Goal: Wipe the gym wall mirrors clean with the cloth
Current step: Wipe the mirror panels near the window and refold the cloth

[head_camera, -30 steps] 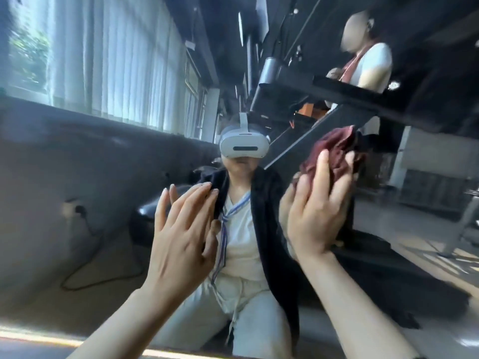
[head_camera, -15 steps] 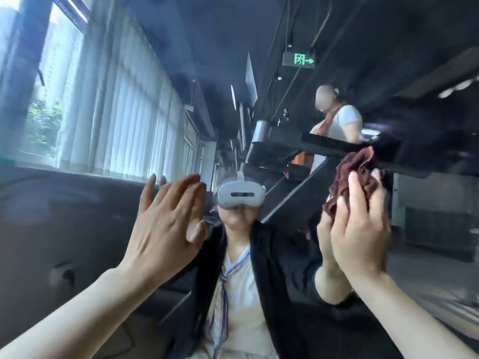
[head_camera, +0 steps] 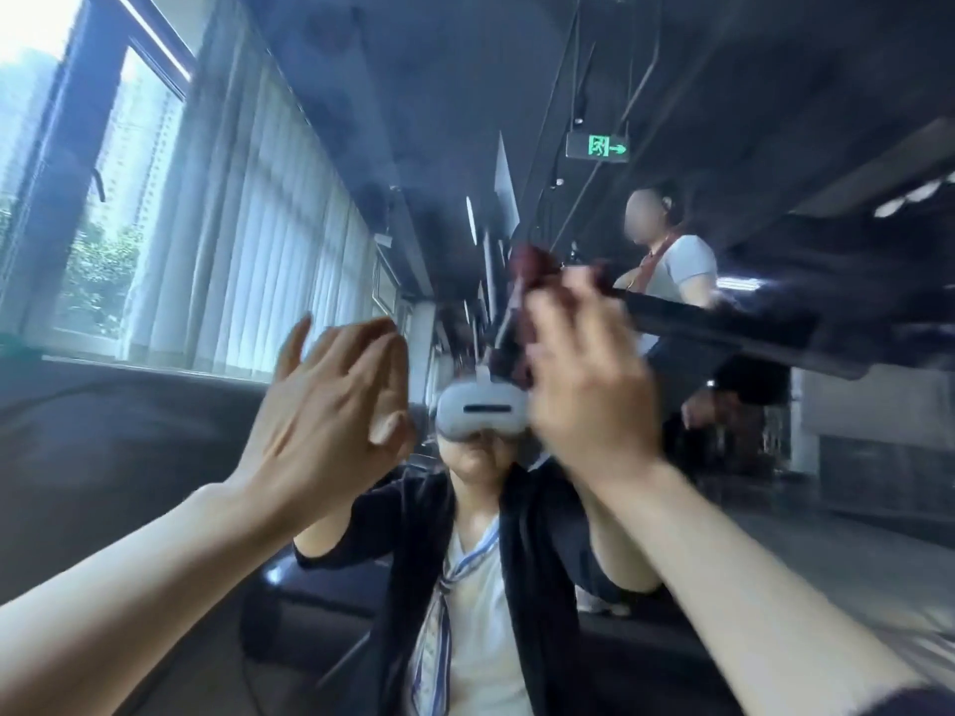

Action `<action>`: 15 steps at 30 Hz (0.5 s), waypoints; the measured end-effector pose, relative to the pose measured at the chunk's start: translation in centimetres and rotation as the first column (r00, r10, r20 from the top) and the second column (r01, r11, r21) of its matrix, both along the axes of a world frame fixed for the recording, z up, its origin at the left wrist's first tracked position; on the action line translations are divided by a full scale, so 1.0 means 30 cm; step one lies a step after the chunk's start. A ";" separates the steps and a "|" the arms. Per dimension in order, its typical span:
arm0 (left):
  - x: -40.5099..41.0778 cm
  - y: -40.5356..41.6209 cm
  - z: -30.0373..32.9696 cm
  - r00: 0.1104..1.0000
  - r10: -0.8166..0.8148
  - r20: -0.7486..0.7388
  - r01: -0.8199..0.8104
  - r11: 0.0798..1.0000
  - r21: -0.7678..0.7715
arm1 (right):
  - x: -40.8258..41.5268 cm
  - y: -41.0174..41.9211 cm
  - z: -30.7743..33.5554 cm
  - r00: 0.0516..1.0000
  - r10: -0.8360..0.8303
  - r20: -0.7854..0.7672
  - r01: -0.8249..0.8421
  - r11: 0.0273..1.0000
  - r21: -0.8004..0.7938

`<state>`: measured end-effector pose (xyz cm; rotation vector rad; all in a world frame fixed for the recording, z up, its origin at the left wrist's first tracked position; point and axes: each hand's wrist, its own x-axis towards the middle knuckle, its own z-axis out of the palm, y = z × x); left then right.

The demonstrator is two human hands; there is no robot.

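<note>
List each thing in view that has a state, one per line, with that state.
Left hand: open, fingers straight, flat at the mirror.
Right hand: blurred, presses the cloth to the mirror.
Cloth: dark red, bunched, under the right fingers.
Mirror: hazy, reflecting the room.
Exit sign: lit green.

Mirror [head_camera: 852,534]: glass, glossy, reflective, faintly hazed. Cloth [head_camera: 527,273]: dark red fabric, soft, crumpled, matt. Headset [head_camera: 483,410] in reflection: smooth white plastic, slight sheen.

Green exit sign [head_camera: 598,146] hung from ceiling — running-figure pictogram, arrow, no readable words
</note>
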<state>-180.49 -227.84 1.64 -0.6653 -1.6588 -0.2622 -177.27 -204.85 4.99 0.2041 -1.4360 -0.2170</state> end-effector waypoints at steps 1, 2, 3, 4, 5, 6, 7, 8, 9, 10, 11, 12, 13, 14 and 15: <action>-0.004 0.016 0.012 1.000 0.008 -0.015 -0.008 1.000 -0.024 | 0.038 0.091 0.002 0.999 0.003 -0.034 -0.007 0.991 -0.133; -0.008 0.028 0.026 1.000 0.015 -0.022 -0.016 0.999 -0.041 | 0.069 0.158 0.000 0.998 0.019 -0.056 -0.032 0.966 -0.255; -0.009 0.036 0.042 0.999 0.025 -0.023 -0.026 0.998 -0.054 | 0.083 0.191 0.000 0.997 0.033 -0.072 -0.057 0.936 -0.347; -0.009 0.038 0.057 0.999 0.036 -0.025 -0.038 0.997 -0.061 | 0.077 0.190 0.004 0.995 0.046 -0.085 -0.076 0.915 -0.397; -0.011 0.035 0.071 0.998 0.047 -0.029 -0.049 0.997 -0.065 | 0.060 0.158 0.014 0.994 0.055 -0.099 -0.091 0.910 -0.404; -0.014 0.027 0.084 0.998 0.056 -0.035 -0.058 0.996 -0.061 | 0.033 0.105 0.030 0.992 0.063 -0.111 -0.100 0.921 -0.377; -0.015 0.015 0.097 0.997 0.065 -0.039 -0.067 0.996 -0.051 | -0.001 0.038 0.051 0.991 0.069 -0.114 -0.102 0.943 -0.317; -0.016 -0.001 0.110 0.996 0.076 -0.041 -0.078 0.996 -0.038 | -0.038 -0.043 0.079 0.992 0.072 -0.108 -0.096 0.967 -0.238; -0.018 -0.018 0.121 0.995 0.087 -0.040 -0.088 0.996 -0.024 | -0.078 -0.126 0.111 0.991 0.079 -0.106 -0.096 0.983 -0.159; -0.020 -0.033 0.132 0.995 0.096 -0.039 -0.097 0.995 -0.006 | -0.114 -0.208 0.146 0.990 0.092 -0.110 -0.102 0.991 -0.090; -0.022 -0.047 0.140 0.993 0.107 -0.039 -0.107 0.994 0.014 | -0.139 -0.282 0.182 0.989 0.103 -0.107 -0.107 0.994 -0.033; -0.025 -0.058 0.150 0.992 0.121 -0.043 -0.120 0.992 0.027 | -0.154 -0.340 0.216 0.991 0.112 -0.075 -0.111 0.994 0.020; -0.027 -0.064 0.161 0.989 0.135 -0.055 -0.134 0.991 0.031 | -0.160 -0.381 0.245 0.994 0.108 -0.012 -0.107 0.992 0.067; -0.028 -0.066 0.170 0.986 0.150 -0.069 -0.148 0.989 0.023 | -0.165 -0.401 0.267 0.995 0.084 0.052 -0.089 0.991 0.102; -0.028 -0.060 0.183 0.984 0.161 -0.079 -0.161 0.987 0.008 | -0.167 -0.399 0.288 0.995 0.059 0.083 -0.070 0.989 0.129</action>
